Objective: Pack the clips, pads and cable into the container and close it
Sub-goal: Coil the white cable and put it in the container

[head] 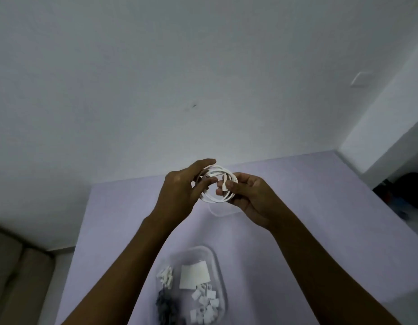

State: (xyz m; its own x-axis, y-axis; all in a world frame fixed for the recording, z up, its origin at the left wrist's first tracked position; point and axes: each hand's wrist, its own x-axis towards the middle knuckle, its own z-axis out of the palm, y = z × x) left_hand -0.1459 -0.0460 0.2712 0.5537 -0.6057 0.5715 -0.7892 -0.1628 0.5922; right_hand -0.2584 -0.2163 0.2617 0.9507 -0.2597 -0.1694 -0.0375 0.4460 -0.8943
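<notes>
A white cable (214, 198) is wound into a small coil and held in the air above the table. My left hand (182, 193) grips the coil's left side with curled fingers. My right hand (248, 195) pinches the coil's right side, with the cable's plug end at the fingertips. Below, near the table's front, stands a clear plastic container (216, 259). Inside it lie white pads (194, 275), white clips (207, 306) and dark clips (163, 306). A clear lid (224, 213) lies on the table under my hands, partly hidden by them.
The table wears a pale lilac cloth (297, 219) and stands against a white wall. A dark bag (407, 193) sits on the floor at the right. A beige sofa edge (13, 277) shows at the lower left.
</notes>
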